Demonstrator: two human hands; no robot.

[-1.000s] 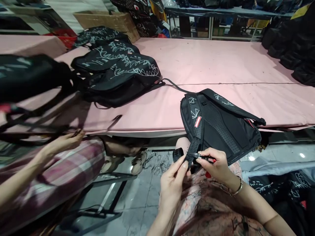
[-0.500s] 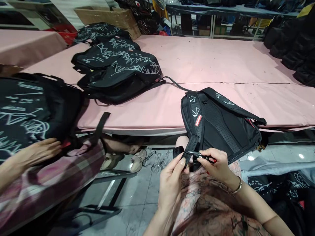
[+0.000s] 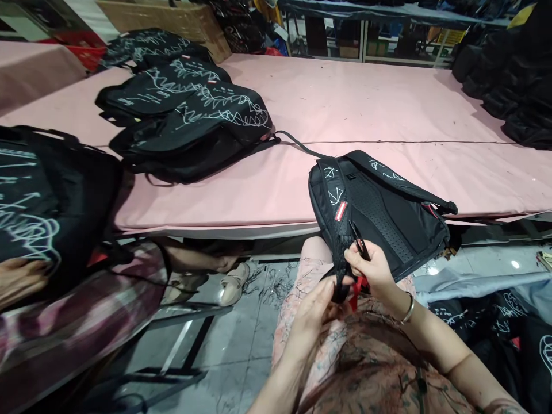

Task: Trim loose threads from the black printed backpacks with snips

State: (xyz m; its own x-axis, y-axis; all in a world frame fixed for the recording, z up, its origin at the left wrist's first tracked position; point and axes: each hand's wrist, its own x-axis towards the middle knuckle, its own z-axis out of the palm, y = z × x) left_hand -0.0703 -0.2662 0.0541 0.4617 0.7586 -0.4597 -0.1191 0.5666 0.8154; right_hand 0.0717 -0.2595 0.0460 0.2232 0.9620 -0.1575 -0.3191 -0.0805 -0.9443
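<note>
A black backpack [image 3: 382, 213] leans on the table's front edge, its padded back panel up and a red-and-white label on one shoulder strap [image 3: 334, 198]. My left hand [image 3: 313, 307] is closed on the lower end of that strap, just above my lap. In my right hand [image 3: 375, 270] are small dark scissors [image 3: 360, 241], their blades pointing up beside the strap. The right fingertips are close to the strap; whether they touch it I cannot tell. Something red [image 3: 356, 293] shows between my hands, partly hidden.
The pink-covered table [image 3: 345, 103] holds several black backpacks [image 3: 207, 123] at the left and a dark pile [image 3: 509, 86] at the right. A co-worker's hand [image 3: 19, 282] touches another backpack [image 3: 56, 195]. More black bags [image 3: 487, 328] lie at lower right.
My right hand has turned the scissors from pointing left to pointing up. My left hand has shifted lower on the strap. The camera view has swung slightly right.
</note>
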